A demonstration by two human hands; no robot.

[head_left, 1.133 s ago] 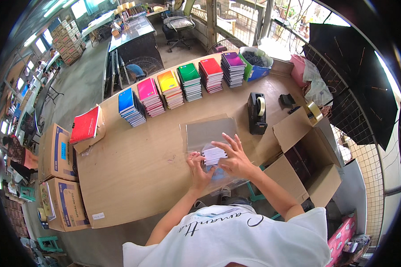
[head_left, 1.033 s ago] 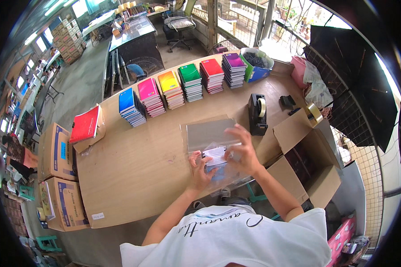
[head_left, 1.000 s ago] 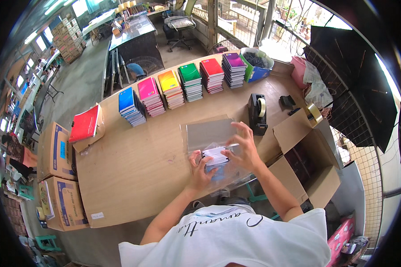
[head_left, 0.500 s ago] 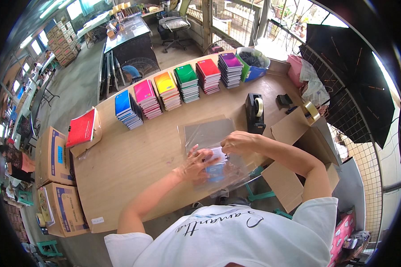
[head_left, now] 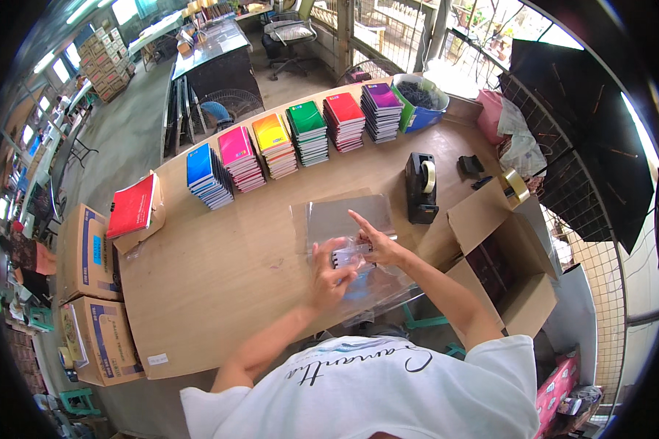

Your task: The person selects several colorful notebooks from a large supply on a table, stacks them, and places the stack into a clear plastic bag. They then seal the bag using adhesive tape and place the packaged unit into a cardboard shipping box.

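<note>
A small white pad with black spiral-like marks along its edges is between my hands, with shiny clear plastic about it. My left hand curls around its left end, fingers and thumb closed on it. At its right end my right hand grips with the lower fingers, while the index finger points up and away. Below both hands lie clear plastic bags on the wooden table, reaching over its near edge. Part of the pad is hidden by my fingers.
Stacks of spiral notebooks in several colours line the far edge. A black tape dispenser stands right of the bags, near an open cardboard box. Red booklets and closed cartons are at the left. A blue-green bin stands far right.
My left hand has gone from lying spread over the pad to curling around its left end. My right hand has lowered to the pad's right side, index finger now extended. The pad appears raised.
</note>
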